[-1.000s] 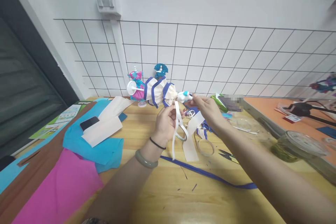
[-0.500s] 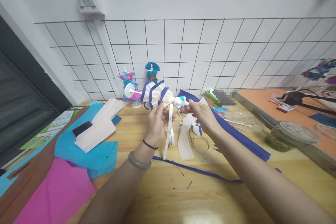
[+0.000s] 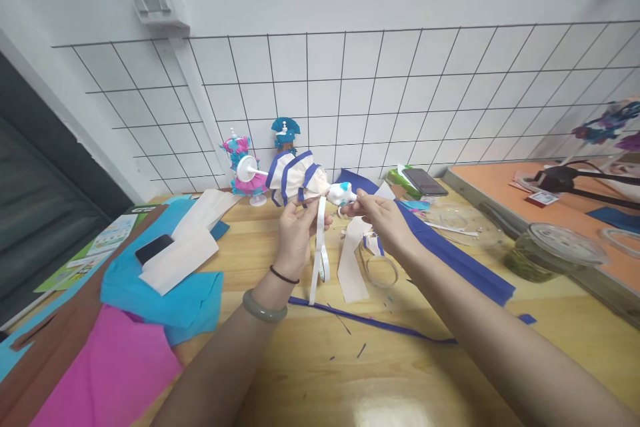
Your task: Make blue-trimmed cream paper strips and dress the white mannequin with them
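A small dress-form mannequin (image 3: 341, 193) lies sideways in the air, its white torso marked with blue patches. Its pleated cream paper skirt (image 3: 296, 179) has dark-blue bands, and the round white base (image 3: 247, 169) points left. My left hand (image 3: 296, 230) is closed at the waist, where a white tape strip (image 3: 321, 230) hangs down to a loop near the table. Thumb and fingers of my right hand (image 3: 376, 210) pinch the neck end of the torso. Partly behind the skirt stand a pink-and-blue dressed figure (image 3: 250, 185) and a teal one (image 3: 286, 135).
Blue, pink and cream paper sheets (image 3: 165, 300) cover the left side, with a dark phone (image 3: 154, 249) among them. A long blue strip (image 3: 370, 323) crosses the front. Tape rolls (image 3: 380, 270), a cream strip (image 3: 353, 267), another phone (image 3: 425, 181) and a clear round container (image 3: 555, 250) lie rightward.
The whole view has shifted slightly. Both hands keep the same hold on the mannequin, and the white tape hangs almost as before.
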Tool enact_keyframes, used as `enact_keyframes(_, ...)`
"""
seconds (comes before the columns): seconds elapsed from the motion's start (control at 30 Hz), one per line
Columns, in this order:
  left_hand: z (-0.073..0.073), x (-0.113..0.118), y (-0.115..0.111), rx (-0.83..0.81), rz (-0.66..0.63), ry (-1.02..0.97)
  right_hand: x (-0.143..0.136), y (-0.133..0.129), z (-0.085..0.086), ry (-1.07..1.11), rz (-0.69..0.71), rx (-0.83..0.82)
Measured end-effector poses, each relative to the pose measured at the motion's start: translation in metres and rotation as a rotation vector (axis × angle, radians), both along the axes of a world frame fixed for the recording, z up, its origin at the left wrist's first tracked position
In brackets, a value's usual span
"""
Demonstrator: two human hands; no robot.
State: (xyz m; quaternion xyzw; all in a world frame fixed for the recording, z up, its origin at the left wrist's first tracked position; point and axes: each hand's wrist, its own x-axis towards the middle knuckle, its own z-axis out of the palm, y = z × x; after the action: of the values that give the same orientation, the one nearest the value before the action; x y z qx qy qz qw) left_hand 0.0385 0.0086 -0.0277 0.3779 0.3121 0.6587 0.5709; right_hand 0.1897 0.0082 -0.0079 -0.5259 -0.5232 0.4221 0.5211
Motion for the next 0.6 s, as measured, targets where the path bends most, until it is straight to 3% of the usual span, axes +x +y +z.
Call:
enact_keyframes(0.23, -0.0034, 0.0002, 0.0026, -0.033, -0.048, 0.000, -0.0017, 0.0004, -0.0005, 0.005, 0.038, 0.026)
enact_keyframes(0.47, -0.0014, -0.0036, 0.0058, -0.135, 0.014, 0.048, -0.0034, -0.0015, 0.0002, -0.022, 0.066, 0.037)
enact_keyframes(0.6, -0.0011, -0.0047, 0.0053, -0.111, -0.047, 0.064, -0.0035, -0.0011, 0.0016, -0.044, 0.058, 0.058)
